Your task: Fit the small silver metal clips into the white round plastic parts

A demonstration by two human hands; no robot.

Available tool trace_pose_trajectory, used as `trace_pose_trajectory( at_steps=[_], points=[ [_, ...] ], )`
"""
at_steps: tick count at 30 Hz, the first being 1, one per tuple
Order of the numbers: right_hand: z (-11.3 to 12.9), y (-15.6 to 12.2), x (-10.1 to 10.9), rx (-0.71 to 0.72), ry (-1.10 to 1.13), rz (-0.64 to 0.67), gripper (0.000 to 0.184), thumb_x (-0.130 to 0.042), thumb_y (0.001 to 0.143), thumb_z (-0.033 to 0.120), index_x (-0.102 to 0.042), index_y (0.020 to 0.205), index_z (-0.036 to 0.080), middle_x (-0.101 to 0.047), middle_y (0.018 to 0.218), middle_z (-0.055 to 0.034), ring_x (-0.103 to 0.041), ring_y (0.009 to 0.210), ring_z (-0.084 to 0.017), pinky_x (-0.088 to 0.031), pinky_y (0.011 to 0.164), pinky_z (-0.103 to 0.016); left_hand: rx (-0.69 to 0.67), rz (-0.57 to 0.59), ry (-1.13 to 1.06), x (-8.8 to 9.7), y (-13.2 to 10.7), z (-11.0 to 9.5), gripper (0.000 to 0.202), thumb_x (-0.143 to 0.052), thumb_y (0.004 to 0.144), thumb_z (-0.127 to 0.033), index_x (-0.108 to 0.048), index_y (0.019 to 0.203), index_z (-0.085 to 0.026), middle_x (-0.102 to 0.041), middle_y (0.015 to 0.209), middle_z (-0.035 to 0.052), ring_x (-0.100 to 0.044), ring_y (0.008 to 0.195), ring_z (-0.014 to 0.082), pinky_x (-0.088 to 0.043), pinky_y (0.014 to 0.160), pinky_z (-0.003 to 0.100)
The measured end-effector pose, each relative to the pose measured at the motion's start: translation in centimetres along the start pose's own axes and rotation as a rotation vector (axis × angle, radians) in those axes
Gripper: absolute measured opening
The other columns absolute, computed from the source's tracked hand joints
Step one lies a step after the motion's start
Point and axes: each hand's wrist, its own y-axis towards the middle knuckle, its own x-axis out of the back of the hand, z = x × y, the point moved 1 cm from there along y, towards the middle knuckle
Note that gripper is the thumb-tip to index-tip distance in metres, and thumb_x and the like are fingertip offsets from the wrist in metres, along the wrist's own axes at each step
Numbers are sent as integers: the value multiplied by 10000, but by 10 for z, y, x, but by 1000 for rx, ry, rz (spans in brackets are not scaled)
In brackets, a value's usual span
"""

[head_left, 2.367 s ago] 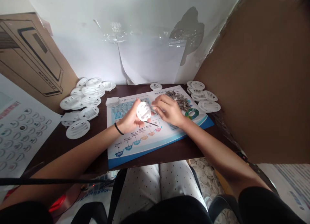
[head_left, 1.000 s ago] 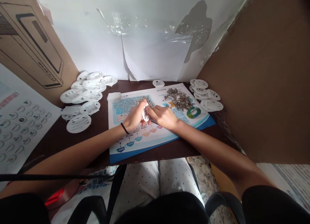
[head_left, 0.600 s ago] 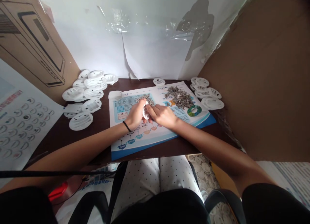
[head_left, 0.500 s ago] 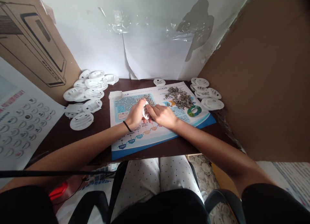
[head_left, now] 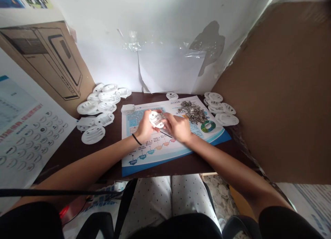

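Observation:
Both my hands meet above a printed sheet [head_left: 165,156] with a blue border. My left hand [head_left: 144,127] and my right hand [head_left: 178,127] hold a white slotted plastic disc [head_left: 156,119] between them, its face tilted upward. Below the fingers lies a thin dark pointed tool [head_left: 167,134], partly hidden by my right hand. A heap of small grey metal pieces [head_left: 192,112] sits on the sheet, to the upper right of my right hand.
Loose white slotted discs lie in groups on the dark table [head_left: 113,139], at left [head_left: 103,108] and right [head_left: 222,110]. Another white piece [head_left: 127,108] sits on the sheet's corner. A chart [head_left: 33,139] lies left, brown cardboard [head_left: 269,94] stands right, and more discs lie on the floor [head_left: 221,194].
The white disc has turned from edge-on to face-up and risen between my hands. The thin tool shows again below them. The whole view has shifted as my head moved.

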Motion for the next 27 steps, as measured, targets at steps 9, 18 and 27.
trace_pose_trajectory(
  at_steps=[9, 18, 27],
  points=[
    [4, 11, 4, -457, 1144, 127, 474, -504, 891, 490, -362, 1238, 200, -611, 681, 28, -613, 496, -135, -470, 416, -244, -370, 93, 498, 8, 1, -5, 424, -329, 967, -456, -535, 1227, -192, -646, 1061, 79, -615, 901, 164, -497, 750, 280],
    [0, 3, 6, -355, 780, 45, 386, -494, 900, 493, -560, 1096, 166, -562, 518, 54, -586, 422, -117, -436, 451, -230, -1039, -60, 1133, 14, 0, -29, 99, -584, 853, -192, -678, 820, -188, -648, 881, 33, -584, 892, 170, -485, 854, 359],
    [3, 2, 1, -334, 727, 76, 437, -478, 897, 494, -570, 1151, 150, -590, 523, 43, -609, 449, -121, -463, 491, -228, -1069, -90, 1279, 11, -1, -24, 130, -573, 854, -184, -656, 753, -180, -633, 823, 38, -576, 837, 178, -496, 798, 344]
  ],
)
